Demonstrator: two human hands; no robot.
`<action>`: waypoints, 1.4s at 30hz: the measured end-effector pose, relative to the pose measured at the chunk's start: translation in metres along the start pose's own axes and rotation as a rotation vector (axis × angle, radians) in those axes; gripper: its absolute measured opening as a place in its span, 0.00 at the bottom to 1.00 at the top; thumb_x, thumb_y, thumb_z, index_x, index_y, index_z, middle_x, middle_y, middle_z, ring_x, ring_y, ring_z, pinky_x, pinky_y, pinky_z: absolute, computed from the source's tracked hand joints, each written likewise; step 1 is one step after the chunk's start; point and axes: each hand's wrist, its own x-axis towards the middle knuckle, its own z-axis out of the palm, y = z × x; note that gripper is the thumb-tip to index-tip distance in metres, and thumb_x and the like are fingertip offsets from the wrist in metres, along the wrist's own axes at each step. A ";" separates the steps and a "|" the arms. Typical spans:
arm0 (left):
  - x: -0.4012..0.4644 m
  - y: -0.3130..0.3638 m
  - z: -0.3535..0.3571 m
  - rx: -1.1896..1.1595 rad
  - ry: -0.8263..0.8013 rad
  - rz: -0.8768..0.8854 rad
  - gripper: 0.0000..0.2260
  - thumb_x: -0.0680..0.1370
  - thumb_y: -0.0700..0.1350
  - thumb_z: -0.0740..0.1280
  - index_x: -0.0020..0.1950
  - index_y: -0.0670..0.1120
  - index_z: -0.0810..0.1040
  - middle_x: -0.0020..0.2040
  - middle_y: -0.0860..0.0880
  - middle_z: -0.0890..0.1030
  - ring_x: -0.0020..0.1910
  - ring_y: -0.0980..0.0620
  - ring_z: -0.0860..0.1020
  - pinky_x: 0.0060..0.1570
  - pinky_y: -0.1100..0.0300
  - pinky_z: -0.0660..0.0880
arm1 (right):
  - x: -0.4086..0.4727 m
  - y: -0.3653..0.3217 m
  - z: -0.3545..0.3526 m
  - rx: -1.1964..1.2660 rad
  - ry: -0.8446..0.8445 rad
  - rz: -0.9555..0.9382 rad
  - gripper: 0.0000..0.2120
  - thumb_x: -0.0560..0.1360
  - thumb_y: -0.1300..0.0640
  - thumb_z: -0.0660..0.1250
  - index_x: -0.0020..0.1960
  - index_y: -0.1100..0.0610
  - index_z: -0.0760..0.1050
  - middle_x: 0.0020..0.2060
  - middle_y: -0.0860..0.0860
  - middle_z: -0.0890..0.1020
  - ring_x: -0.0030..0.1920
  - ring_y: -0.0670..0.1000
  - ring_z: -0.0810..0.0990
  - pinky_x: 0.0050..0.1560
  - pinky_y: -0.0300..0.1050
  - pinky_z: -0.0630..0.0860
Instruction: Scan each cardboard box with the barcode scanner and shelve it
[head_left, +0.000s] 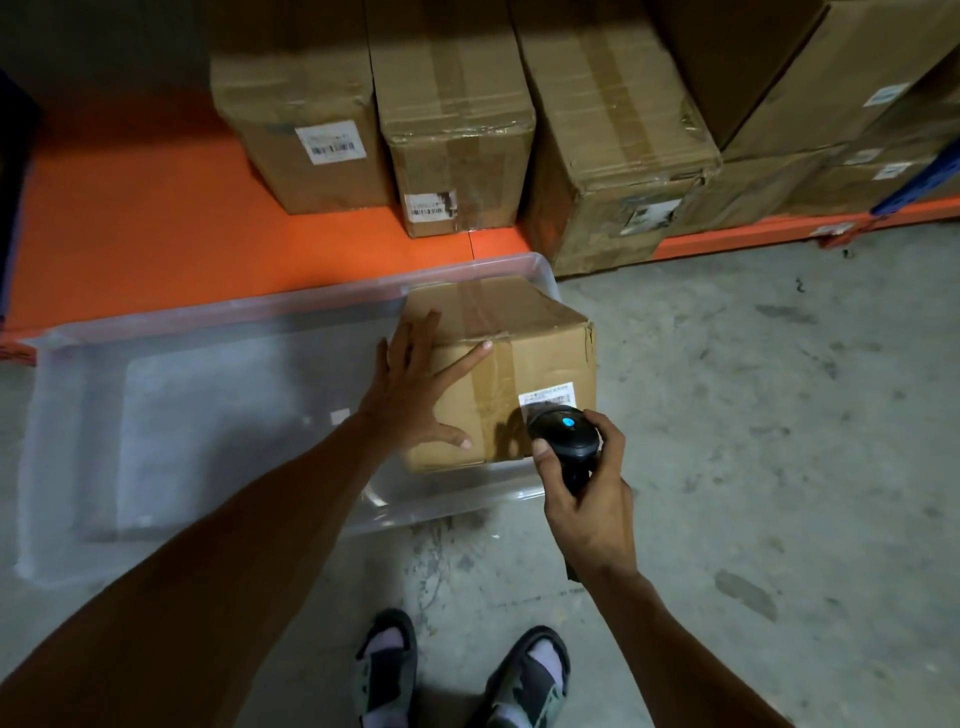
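A taped cardboard box (524, 364) sits in the right end of a clear plastic bin (208, 332) on the floor. A white barcode label (545, 399) is on its near face. My left hand (415, 387) lies flat with spread fingers on the box's left side and top edge. My right hand (584, 493) grips a black barcode scanner (563, 434) with a lit blue dot, its head held close to the label.
An orange low shelf (156, 223) runs along the back, carrying several cardboard boxes (457, 130) with labels; its left part is bare. Grey concrete floor (779, 415) spreads to the right. My sandalled feet (457, 675) stand at the bottom.
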 end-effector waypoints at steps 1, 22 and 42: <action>0.002 0.000 -0.002 -0.021 -0.011 -0.003 0.60 0.55 0.75 0.73 0.76 0.70 0.38 0.78 0.41 0.34 0.77 0.30 0.41 0.69 0.28 0.55 | -0.001 0.001 0.001 -0.021 0.005 0.006 0.26 0.73 0.31 0.68 0.66 0.27 0.60 0.58 0.44 0.83 0.58 0.51 0.84 0.58 0.50 0.83; 0.000 -0.003 0.005 -0.028 0.048 0.059 0.58 0.57 0.75 0.72 0.77 0.69 0.39 0.79 0.38 0.38 0.76 0.28 0.42 0.68 0.25 0.53 | 0.000 0.006 0.002 -0.067 0.083 -0.013 0.30 0.71 0.27 0.61 0.69 0.34 0.58 0.52 0.45 0.79 0.52 0.54 0.83 0.55 0.52 0.82; -0.025 0.016 0.069 0.196 0.417 0.310 0.45 0.70 0.74 0.62 0.80 0.50 0.60 0.81 0.38 0.52 0.80 0.37 0.50 0.74 0.32 0.49 | 0.005 0.066 0.018 0.075 0.137 -0.284 0.24 0.78 0.39 0.70 0.69 0.36 0.64 0.60 0.44 0.82 0.58 0.51 0.84 0.59 0.55 0.82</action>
